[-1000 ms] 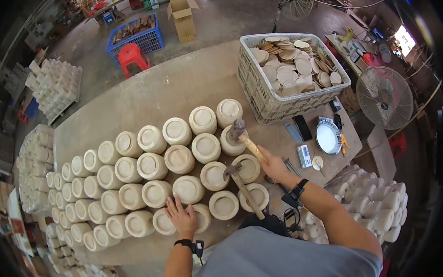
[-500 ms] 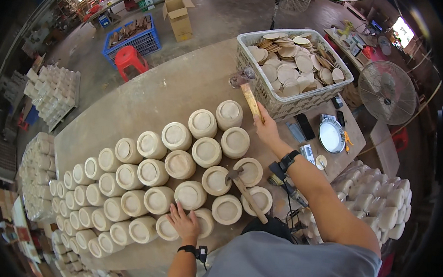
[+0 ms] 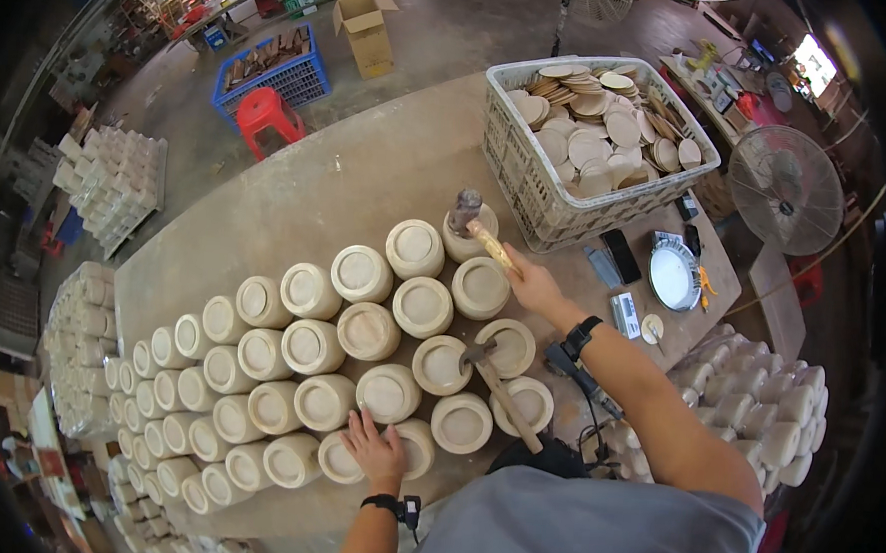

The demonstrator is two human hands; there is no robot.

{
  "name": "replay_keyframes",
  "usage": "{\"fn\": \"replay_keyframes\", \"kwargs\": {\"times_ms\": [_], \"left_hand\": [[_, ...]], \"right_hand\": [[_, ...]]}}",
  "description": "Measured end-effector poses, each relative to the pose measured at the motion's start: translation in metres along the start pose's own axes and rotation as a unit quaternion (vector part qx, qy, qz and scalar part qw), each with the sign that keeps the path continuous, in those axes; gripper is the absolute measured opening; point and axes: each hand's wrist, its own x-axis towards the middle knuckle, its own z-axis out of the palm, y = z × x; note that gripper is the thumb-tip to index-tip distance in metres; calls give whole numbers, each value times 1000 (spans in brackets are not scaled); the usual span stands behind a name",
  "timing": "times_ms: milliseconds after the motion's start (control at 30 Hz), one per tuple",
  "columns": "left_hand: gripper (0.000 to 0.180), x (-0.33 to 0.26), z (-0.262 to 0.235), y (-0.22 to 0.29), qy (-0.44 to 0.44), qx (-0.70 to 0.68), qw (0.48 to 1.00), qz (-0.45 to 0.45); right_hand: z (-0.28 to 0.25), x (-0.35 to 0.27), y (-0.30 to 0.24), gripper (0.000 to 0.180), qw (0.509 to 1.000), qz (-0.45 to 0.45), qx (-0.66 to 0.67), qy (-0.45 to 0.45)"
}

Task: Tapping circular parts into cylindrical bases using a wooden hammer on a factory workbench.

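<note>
My right hand (image 3: 535,283) is closed round the light wooden handle of a hammer (image 3: 490,244). The dark hammer head is over the farthest round wooden pot (image 3: 473,240) at the right end of the rows, partly covering it; whether they touch I cannot tell. My left hand (image 3: 376,453) lies with fingers spread on the near pots, its fingertips at the edge of a pale pot (image 3: 389,394) with a round disc inset in its top. A second hammer-like tool (image 3: 513,405) with a dark curved head and wooden handle rests across several pots near my body.
Rows of similar pots (image 3: 271,408) stretch left along the table (image 3: 236,211). At the far right a pale plastic crate (image 3: 527,201) holds thin wooden discs. A white-filled dish (image 3: 674,276), phone (image 3: 620,256) and fan (image 3: 785,189) are right. A red stool (image 3: 269,117) stands beyond.
My right hand has brought the hammer down and nearer, from beside the crate to over the far-right pot. My left hand stays on the pots. The whole view has shifted slightly.
</note>
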Motion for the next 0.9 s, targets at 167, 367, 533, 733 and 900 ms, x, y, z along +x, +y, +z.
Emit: {"fn": "replay_keyframes", "kwargs": {"times_ms": [167,367,533,733,900], "left_hand": [[66,-2,-1,-1,6,1,1000,-7],[67,2,-2,1,8,-6,1000,-2],[68,-4,1,1,-3,-1,1000,0],[69,1,-1,0,14,1,1000,1],[69,-1,-1,-1,-3,-2,1000,-1]], "right_hand": [[-24,2,-36,60,989,-41,109,88],[-14,5,-3,60,993,-15,30,111],[-6,5,3,61,999,7,-32,8],[-42,1,-56,58,978,-41,154,134],[-18,-3,-11,57,999,35,-3,30]]}}
